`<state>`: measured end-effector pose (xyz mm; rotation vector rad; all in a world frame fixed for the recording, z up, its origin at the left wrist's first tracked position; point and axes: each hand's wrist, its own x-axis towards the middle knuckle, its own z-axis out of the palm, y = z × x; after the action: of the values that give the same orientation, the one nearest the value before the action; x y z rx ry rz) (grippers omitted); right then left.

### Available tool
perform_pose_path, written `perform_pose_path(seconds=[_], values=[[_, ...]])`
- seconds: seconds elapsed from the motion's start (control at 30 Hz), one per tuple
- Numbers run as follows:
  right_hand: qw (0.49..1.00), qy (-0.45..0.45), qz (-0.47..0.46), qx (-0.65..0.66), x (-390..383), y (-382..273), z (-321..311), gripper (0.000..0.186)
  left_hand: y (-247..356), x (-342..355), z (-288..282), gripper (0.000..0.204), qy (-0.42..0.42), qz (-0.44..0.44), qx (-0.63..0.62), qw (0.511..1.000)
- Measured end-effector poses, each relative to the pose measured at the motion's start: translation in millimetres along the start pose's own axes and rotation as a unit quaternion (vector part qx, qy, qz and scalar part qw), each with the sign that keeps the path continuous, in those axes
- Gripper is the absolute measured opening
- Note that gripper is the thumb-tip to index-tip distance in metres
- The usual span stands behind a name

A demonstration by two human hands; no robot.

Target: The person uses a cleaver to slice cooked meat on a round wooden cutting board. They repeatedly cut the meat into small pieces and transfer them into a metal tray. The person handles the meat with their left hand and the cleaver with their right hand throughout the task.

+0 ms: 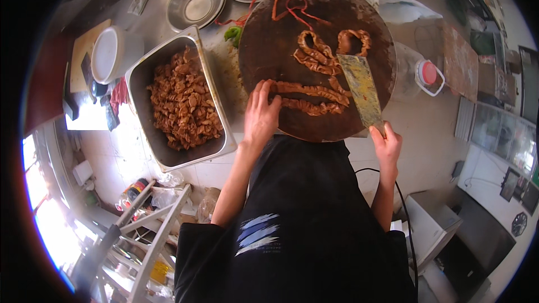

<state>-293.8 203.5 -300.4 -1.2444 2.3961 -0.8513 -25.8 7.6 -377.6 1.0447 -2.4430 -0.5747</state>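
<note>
On a round dark wooden chopping block [269, 45] lie long brown strips of cooked intestine [311, 98], with two curled pieces [317, 53] farther back. My left hand [261, 115] rests fingers-down on the near strips' left end. A broad cleaver [360, 87] is gripped by its handle in my right hand [386, 145]. Its blade lies over the block's right side, beside the strips.
A rectangular metal tray [216, 90] of chopped brown meat pieces sits left of the block. Two empty metal bowls [196, 4] stand behind, with a white lidded container [106, 53] at far left. A clear jug with a red cap [428, 74] is on the right.
</note>
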Motion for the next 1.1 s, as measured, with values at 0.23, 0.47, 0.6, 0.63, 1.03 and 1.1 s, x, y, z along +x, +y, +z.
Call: perform_pose_path(seconds=[0.23,0.47,0.6,0.63,1.03,1.1], values=[[0.998,0.019,0.037,-0.047,-23.5,7.3,3.1,0.018,8.9,8.1,-9.8,0.033,-0.049,0.005,0.044,0.998],[0.997,0.028,0.05,-0.047,-40.5,-15.6,15.4,0.018,56.1,27.2,3.8,0.067,-0.121,0.107,0.017,0.987],[0.996,0.021,0.058,-0.062,-48.4,-21.2,19.9,0.02,72.0,36.3,33.9,0.069,-0.164,0.156,0.036,0.973],[0.996,0.018,0.065,-0.062,-51.4,-19.8,19.9,0.02,74.4,36.7,41.5,0.067,-0.163,0.164,0.05,0.972],[0.989,0.064,0.133,-0.031,-66.3,2.5,16.0,0.019,83.1,39.1,55.1,0.029,-0.042,0.199,0.094,0.974],[0.988,0.065,0.137,-0.027,-66.7,3.3,15.1,0.018,79.7,34.1,60.9,0.026,-0.086,0.192,0.095,0.973]])
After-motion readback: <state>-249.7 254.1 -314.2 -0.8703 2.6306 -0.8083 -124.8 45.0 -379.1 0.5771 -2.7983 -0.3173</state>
